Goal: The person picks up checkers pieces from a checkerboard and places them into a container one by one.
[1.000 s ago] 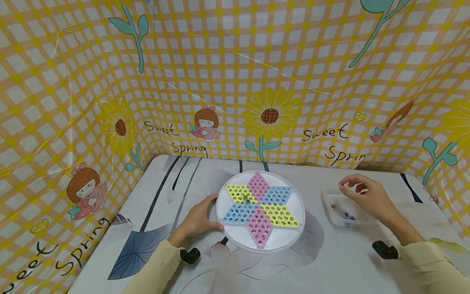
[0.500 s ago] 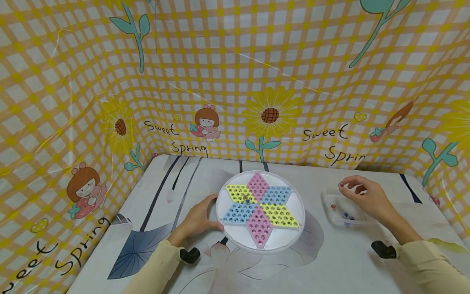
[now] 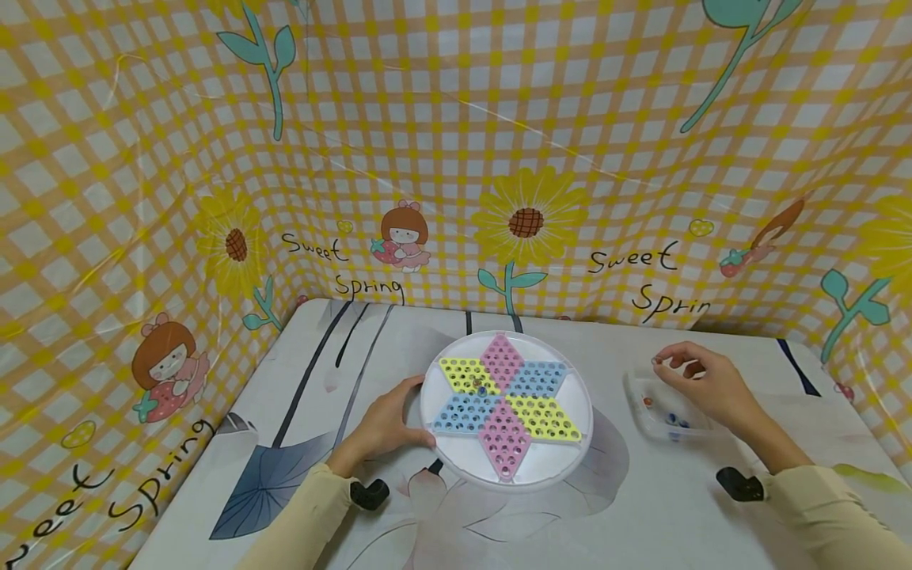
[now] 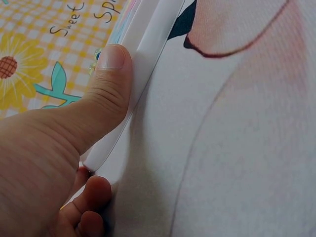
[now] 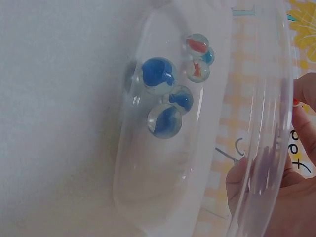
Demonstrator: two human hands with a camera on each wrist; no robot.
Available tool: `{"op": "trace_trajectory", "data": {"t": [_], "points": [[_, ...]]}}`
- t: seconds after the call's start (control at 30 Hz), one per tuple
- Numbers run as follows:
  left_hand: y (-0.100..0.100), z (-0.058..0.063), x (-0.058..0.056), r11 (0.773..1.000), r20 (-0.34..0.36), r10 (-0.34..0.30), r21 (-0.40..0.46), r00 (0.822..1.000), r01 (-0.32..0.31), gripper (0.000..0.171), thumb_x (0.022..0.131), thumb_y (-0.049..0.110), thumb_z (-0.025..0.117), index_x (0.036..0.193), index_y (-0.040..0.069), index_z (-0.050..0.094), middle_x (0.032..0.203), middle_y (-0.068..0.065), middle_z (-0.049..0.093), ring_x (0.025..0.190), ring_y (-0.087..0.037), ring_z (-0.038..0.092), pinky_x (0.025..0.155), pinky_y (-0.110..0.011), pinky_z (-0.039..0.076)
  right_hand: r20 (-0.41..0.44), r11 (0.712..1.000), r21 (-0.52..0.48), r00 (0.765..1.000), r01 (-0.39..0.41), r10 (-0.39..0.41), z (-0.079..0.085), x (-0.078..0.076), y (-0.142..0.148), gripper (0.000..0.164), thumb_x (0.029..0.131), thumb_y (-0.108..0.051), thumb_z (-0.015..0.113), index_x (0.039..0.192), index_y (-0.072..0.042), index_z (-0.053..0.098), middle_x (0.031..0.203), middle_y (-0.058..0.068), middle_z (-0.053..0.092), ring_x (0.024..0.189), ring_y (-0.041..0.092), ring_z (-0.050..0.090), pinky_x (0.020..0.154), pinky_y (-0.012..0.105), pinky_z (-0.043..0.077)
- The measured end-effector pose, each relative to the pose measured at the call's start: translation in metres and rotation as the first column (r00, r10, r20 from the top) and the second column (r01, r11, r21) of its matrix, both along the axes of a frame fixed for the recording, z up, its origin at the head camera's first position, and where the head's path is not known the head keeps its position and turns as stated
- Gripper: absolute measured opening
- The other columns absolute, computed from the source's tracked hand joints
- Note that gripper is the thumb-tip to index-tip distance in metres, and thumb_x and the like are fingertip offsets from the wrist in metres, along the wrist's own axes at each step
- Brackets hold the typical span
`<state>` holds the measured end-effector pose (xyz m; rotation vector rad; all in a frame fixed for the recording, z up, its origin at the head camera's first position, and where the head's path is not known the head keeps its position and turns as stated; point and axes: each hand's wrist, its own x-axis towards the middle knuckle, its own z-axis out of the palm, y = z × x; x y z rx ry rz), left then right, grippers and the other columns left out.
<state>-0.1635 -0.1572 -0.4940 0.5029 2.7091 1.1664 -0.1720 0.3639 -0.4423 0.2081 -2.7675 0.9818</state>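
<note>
A round white Chinese checkers board [image 3: 456,463] with a pink, yellow and blue star lies on the table. My left hand [image 3: 385,419] grips its left edge; in the left wrist view the thumb [image 4: 111,74] presses on the rim and the other fingers curl below. Two marbles [image 3: 481,390] sit in holes at the yellow arm's inner end. My right hand [image 3: 712,388] is raised over a clear plastic box [image 3: 644,431], pinching a small marble [image 5: 296,102] between thumb and forefinger. Only a red bit of it shows in the right wrist view.
Inside the box are several glass marbles, blue ones [image 5: 159,75] and red ones [image 5: 197,70]. The table [image 3: 570,530] has a printed cloth. A checked yellow curtain [image 3: 442,119] encloses the back and sides.
My right hand has shifted slightly to the left over the box, still pinching the marble. The left hand and the board stay where they were.
</note>
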Motion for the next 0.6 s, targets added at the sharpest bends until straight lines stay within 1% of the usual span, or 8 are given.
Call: {"op": "trace_trajectory", "data": {"t": [0.27, 0.6], "points": [[0.0003, 0.0014, 0.0006, 1.0, -0.008, -0.011, 0.001, 1.0, 0.011, 0.109, 0.067, 0.03, 0.098, 0.156, 0.008, 0.039, 0.156, -0.016, 0.046, 0.141, -0.034, 0.045, 0.114, -0.054, 0.037, 0.017, 1.0, 0.012, 1.0, 0.025, -0.025, 0.0, -0.0001, -0.0013, 0.034, 0.099, -0.03, 0.07, 0.123, -0.007, 0.067, 0.102, 0.012, 0.062, 0.083, 0.016, 0.053, 0.065, 0.022, 0.044], [0.0001, 0.0, 0.0001, 1.0, -0.002, 0.003, 0.0, 1.0, -0.003, 0.109, 0.066, 0.031, 0.098, 0.156, 0.009, 0.039, 0.157, -0.015, 0.046, 0.142, -0.033, 0.045, 0.114, -0.054, 0.037, -0.004, 1.0, 0.004, 1.0, 0.023, -0.023, 0.0006, 0.0008, -0.0028, 0.036, 0.098, -0.028, 0.072, 0.126, -0.007, 0.066, 0.099, 0.011, 0.062, 0.081, 0.014, 0.054, 0.064, 0.021, 0.044]]}}
